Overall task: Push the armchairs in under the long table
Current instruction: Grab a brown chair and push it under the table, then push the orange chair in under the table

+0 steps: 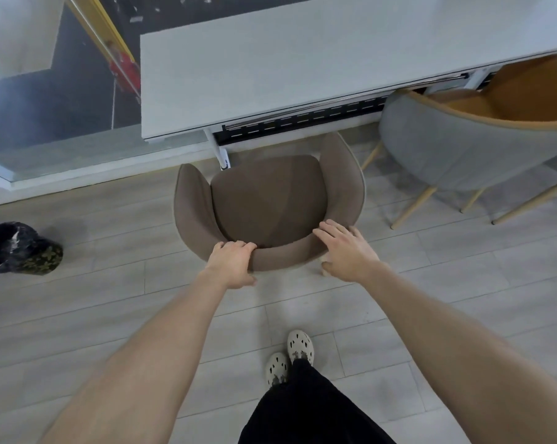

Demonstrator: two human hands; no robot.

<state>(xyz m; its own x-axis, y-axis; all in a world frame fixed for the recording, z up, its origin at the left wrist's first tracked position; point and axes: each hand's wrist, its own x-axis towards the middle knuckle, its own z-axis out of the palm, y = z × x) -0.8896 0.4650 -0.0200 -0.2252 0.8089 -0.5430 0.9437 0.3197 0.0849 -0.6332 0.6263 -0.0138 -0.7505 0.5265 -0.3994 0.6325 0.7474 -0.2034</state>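
Brown armchair [267, 200], padded, curved-backed

Head view, single wide-angle, steep downward look.

One camera only, worn high on the person; no second view to overlap. It faces forward and down: feet at bottom centre, both forearms running up from the lower corners to the left hand [232, 262] and right hand [347, 251] mid-frame. Brown armchair [270, 200] sits close below centre, long table [286, 72] beyond it across the top. Straight edges bow toward the frame borders.
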